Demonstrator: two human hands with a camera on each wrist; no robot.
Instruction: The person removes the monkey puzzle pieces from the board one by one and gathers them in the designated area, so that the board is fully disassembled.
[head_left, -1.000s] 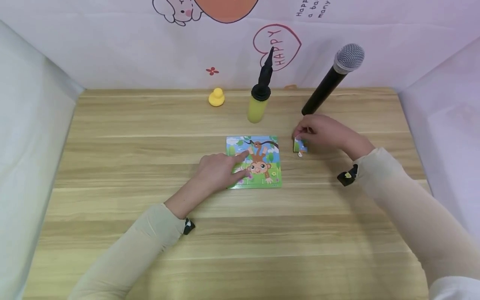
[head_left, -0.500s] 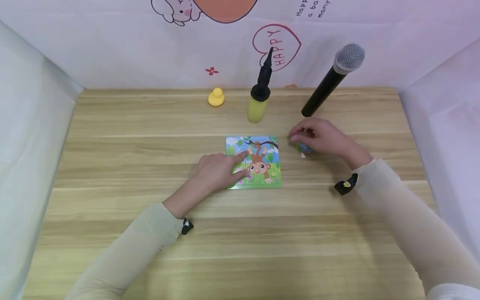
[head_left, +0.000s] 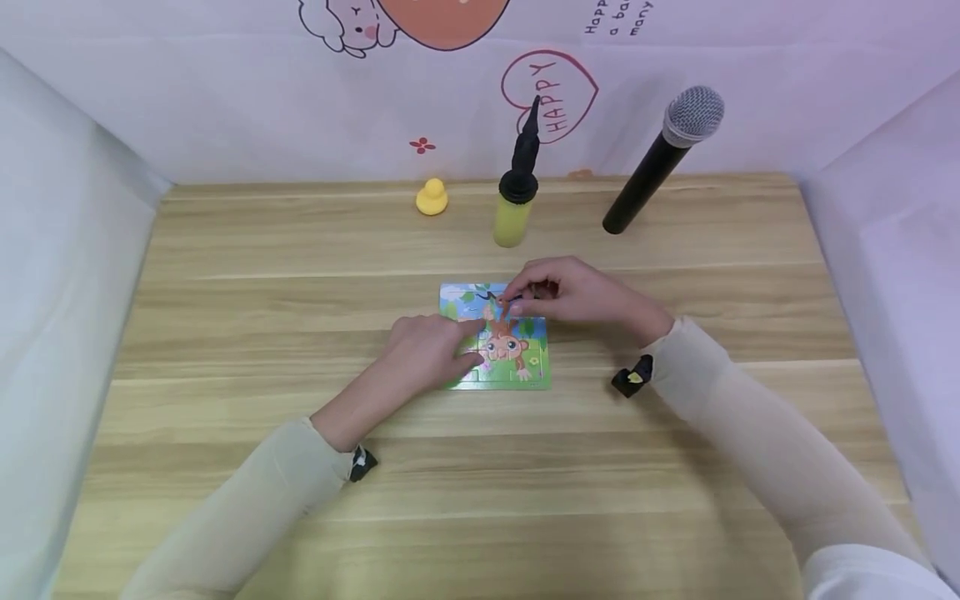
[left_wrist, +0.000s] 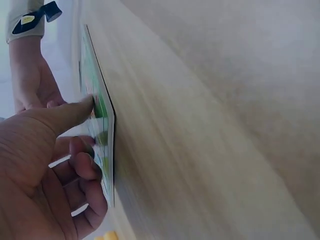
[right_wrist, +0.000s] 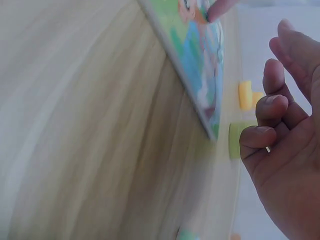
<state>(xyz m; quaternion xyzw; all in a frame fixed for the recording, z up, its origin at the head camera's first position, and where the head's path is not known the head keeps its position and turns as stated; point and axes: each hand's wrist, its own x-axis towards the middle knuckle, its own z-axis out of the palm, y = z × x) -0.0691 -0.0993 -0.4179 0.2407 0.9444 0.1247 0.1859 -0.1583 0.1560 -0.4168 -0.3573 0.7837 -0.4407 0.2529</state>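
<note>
A small jigsaw puzzle (head_left: pixel 497 373) with an upside-down monkey picture lies flat on the wooden table. My left hand (head_left: pixel 423 354) rests on its left side, thumb and index finger spread and touching the picture. The left wrist view shows the other fingers of my left hand (left_wrist: pixel 45 165) curled in beside the board. Over the puzzle's upper right is my right hand (head_left: pixel 573 292), index fingertip and thumb close together above the monkey's tail. In the right wrist view my right hand (right_wrist: pixel 290 115) has bent fingers; I cannot tell whether a piece is between the tips.
Behind the puzzle stand a yellow rubber duck (head_left: pixel 432 198), a yellow-green pump (head_left: pixel 511 221) with a black nozzle, and a black microphone (head_left: pixel 651 179). A small puzzle piece (right_wrist: pixel 187 234) lies on the table near the right wrist. White printed cloth (head_left: pixel 247 100) encloses the table.
My right hand has moved left from the loose pieces on the right to above the puzzle. My left hand stays on the puzzle; the head view has shifted slightly.
</note>
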